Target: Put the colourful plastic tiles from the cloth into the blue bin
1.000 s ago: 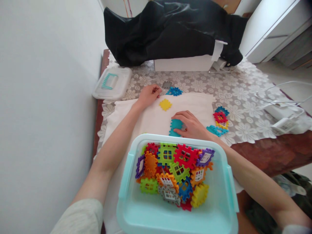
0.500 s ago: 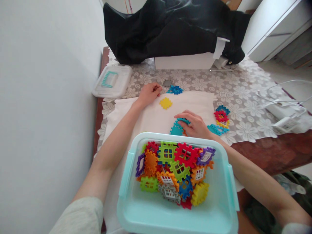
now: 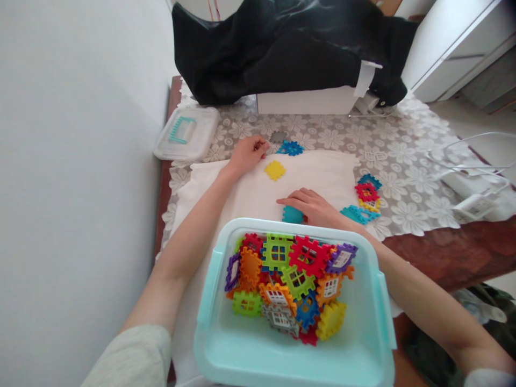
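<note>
My left hand rests on the far left of the white cloth, its fingers curled together; whatever they hold, if anything, is hidden. Beside its fingertips lie a grey toothed plastic tile and blue toothed pieces. A yellow tile sits flat just below them. My right hand is palm down with fingers stretched left, over a teal toothed tile. An orange-red bit shows under that palm. The near part of these pieces is hidden by the tub rim.
A light teal tub in front holds several colourful toothed tiles. Right of the cloth lie red pieces and teal pieces. A clear lid is back left. Black fabric covers a white box; a wall stands left.
My right hand has slid slightly left and flattened, its fingers now stretched across the teal tile and covering more of it. The left hand has stayed in place.
</note>
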The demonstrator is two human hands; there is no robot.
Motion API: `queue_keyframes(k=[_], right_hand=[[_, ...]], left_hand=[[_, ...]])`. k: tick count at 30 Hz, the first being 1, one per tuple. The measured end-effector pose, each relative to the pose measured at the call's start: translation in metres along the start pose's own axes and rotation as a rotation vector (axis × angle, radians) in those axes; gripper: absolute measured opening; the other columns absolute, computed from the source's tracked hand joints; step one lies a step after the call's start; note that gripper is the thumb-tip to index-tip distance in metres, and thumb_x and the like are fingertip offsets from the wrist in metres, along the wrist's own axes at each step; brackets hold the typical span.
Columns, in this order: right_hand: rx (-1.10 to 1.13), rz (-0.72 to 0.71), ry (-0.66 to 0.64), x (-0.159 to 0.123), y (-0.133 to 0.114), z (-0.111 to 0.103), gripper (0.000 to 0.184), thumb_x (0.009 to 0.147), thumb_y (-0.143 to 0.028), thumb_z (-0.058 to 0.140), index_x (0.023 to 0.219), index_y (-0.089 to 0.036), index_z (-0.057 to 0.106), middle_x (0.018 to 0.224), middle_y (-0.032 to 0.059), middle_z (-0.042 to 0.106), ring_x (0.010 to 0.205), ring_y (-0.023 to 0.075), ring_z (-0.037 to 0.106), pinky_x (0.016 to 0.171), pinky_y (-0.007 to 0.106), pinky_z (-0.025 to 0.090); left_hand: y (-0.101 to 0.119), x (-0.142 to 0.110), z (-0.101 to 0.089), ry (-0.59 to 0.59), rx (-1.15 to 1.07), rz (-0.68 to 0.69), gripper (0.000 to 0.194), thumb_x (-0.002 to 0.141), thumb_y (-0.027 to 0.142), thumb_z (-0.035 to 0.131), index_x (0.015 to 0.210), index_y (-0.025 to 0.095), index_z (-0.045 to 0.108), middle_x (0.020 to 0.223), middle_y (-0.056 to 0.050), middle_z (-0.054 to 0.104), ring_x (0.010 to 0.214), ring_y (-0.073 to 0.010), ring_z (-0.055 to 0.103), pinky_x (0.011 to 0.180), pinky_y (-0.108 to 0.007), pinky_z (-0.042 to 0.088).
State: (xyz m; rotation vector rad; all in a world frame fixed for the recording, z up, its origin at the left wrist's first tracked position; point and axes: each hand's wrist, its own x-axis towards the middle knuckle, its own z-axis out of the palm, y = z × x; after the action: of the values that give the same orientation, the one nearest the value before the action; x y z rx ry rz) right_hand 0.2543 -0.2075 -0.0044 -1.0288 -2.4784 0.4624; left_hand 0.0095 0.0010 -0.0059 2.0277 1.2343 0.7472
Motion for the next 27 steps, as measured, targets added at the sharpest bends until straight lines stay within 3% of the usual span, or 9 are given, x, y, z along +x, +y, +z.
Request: queue_keyframes(k=[3,7,10,17,23,27], right_hand=[[-0.024,0.006,-0.028,0.0,0.001,0.001,0.054,0.104,-0.021,0.065,0.157,-0.023,0.067,0.131,0.015,0.074,0.12,0.0306,0.067,0.107,0.048,0.056],[-0.027,0.022,-0.032,0.0,0.001,0.002,0.053,0.108,-0.038,0.068,0.159,-0.022,0.064,0.127,0.0164,0.074,0.116,0.0324,0.069,0.104,0.05,0.057],[-0.033,0.033,0.031,-0.001,-0.001,0.002,0.057,0.11,-0.043,0.069,0.16,-0.018,0.06,0.125,0.0167,0.075,0.115,0.0329,0.07,0.103,0.051,0.059],[-0.049,0.068,0.188,-0.002,-0.001,0.001,0.042,0.11,-0.027,0.067,0.152,-0.018,0.064,0.121,0.0131,0.076,0.111,0.0291,0.074,0.102,0.046,0.061],[0.18,0.144,0.333,0.0,-0.007,-0.003,0.027,0.112,-0.027,0.063,0.136,-0.021,0.073,0.111,0.008,0.077,0.101,0.0218,0.075,0.093,0.037,0.063],[0.405,0.241,0.334,-0.001,-0.012,-0.005,0.03,0.106,-0.03,0.071,0.134,-0.023,0.074,0.117,0.0048,0.08,0.093,0.0169,0.076,0.078,0.028,0.064]], left_hand=[[-0.001,0.0,0.0,0.001,0.004,0.0,0.021,0.106,0.036,0.062,0.104,0.02,0.074,0.084,-0.006,0.076,0.08,-0.02,0.067,0.076,-0.031,0.049],[0.0,0.001,0.0,-0.001,0.016,-0.005,0.021,0.108,0.036,0.062,0.106,0.02,0.075,0.084,-0.005,0.076,0.08,-0.0195,0.067,0.078,-0.031,0.049],[0.0,0.0,0.0,-0.003,0.013,-0.006,0.022,0.108,0.036,0.061,0.106,0.019,0.075,0.084,-0.005,0.075,0.079,-0.0195,0.067,0.078,-0.031,0.049],[-0.001,0.001,0.0,0.001,-0.013,0.0,0.018,0.107,0.032,0.063,0.104,0.019,0.075,0.082,-0.005,0.075,0.077,-0.0187,0.066,0.075,-0.031,0.046],[-0.002,0.001,0.001,-0.003,-0.009,0.006,0.02,0.107,0.034,0.062,0.105,0.019,0.075,0.083,-0.005,0.075,0.076,-0.0189,0.066,0.076,-0.031,0.047],[-0.002,0.001,0.0,0.002,0.0,0.018,0.02,0.106,0.034,0.062,0.104,0.019,0.075,0.083,-0.006,0.075,0.078,-0.0193,0.067,0.075,-0.031,0.047]])
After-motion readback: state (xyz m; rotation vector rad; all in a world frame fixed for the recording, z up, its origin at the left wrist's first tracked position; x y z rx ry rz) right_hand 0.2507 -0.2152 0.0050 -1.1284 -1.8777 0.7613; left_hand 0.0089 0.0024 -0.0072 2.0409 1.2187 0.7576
